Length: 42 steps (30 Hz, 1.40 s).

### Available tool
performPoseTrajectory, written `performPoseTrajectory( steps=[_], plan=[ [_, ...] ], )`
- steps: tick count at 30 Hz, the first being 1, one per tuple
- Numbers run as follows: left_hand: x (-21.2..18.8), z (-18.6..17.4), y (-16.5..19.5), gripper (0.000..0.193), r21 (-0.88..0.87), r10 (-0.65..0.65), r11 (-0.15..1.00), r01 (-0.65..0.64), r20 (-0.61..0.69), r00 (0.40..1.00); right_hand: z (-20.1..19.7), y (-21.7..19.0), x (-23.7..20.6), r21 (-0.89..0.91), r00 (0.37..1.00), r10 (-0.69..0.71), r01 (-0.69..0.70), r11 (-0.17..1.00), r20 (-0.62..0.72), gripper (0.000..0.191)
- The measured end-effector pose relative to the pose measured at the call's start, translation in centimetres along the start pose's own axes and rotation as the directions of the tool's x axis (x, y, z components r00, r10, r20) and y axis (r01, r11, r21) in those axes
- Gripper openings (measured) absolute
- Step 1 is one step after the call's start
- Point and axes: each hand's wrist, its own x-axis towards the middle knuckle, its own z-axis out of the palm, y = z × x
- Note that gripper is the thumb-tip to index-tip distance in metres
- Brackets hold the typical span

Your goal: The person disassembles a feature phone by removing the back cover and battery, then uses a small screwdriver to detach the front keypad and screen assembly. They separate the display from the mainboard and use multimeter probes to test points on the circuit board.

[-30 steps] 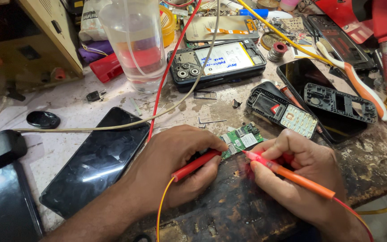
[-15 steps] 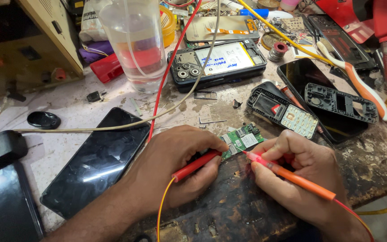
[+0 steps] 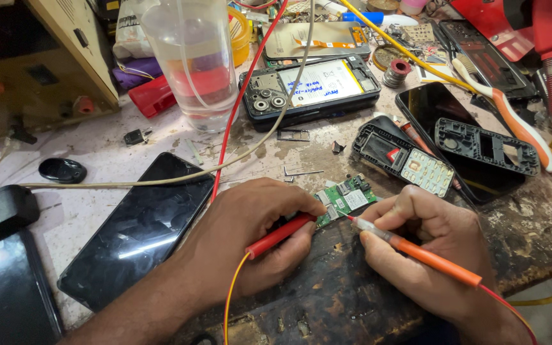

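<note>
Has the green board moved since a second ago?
No. The green board lies in the same spot beside the open keypad phone, both probes at it.

both hands low, knuckles up: left hand [image 3: 250, 236] and right hand [image 3: 432, 246], fingers curled in pen grips.

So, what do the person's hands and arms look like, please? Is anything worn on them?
Both hands are bare: the left hand and right hand show no gloves, rings or watch. The forearms in view are bare too, with no sleeve visible. Fingernails are short and unpainted.
</note>
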Motion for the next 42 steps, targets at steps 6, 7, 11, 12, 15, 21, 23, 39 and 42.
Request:
performPoseTrajectory(
  steps=[6,7,11,12,15,21,23,39,42],
  plan=[
    [-0.04,0.0,-0.03,0.026,0.013,0.021,1.0,-0.021,-0.008,1.0,0.15,-0.15,0.08,-0.003,1.0,-0.006,0.006,1.0,-0.012,0.014],
    [-0.07,-0.02,-0.04,0.026,0.019,0.024,1.0,-0.024,-0.009,1.0,0.15,-0.21,0.09,0.001,1.0,-0.007,0.007,1.0,-0.013,0.013],
    [-0.08,0.01,-0.03,0.027,0.019,0.008,1.0,-0.008,-0.002,1.0,0.08,-0.5,0.12,-0.043,0.999,0.015,-0.016,0.999,-0.029,0.014],
    [-0.08,0.03,-0.01,0.026,0.02,0.013,1.0,-0.013,-0.004,1.0,0.08,-0.57,0.12,-0.069,0.999,0.026,-0.029,0.997,-0.037,0.014],
    [-0.04,0.03,0.0,0.026,0.019,0.015,1.0,-0.015,-0.003,1.0,0.17,-0.61,0.13,-0.014,0.999,0.012,-0.012,1.0,-0.034,0.014],
    [0.05,-0.01,0.02,0.026,0.037,0.017,0.999,-0.017,-0.008,1.0,0.26,-0.29,0.21,0.037,0.998,0.02,-0.017,0.999,-0.058,0.011],
    [0.06,0.02,0.03,0.026,0.038,0.015,0.999,-0.015,-0.008,1.0,0.21,-0.21,0.22,0.021,0.998,-0.007,0.009,1.0,-0.065,0.01],
    [0.17,0.01,0.28,0.025,0.019,-0.043,0.999,0.044,-0.022,0.999,0.13,-0.2,0.22,0.006,0.998,0.003,-0.002,1.0,-0.067,0.011],
    [0.24,0.1,0.34,0.025,0.033,-0.044,0.998,0.045,-0.026,0.999,0.13,-0.21,0.2,0.031,0.998,-0.027,0.029,0.999,-0.064,0.01]
  ],
)
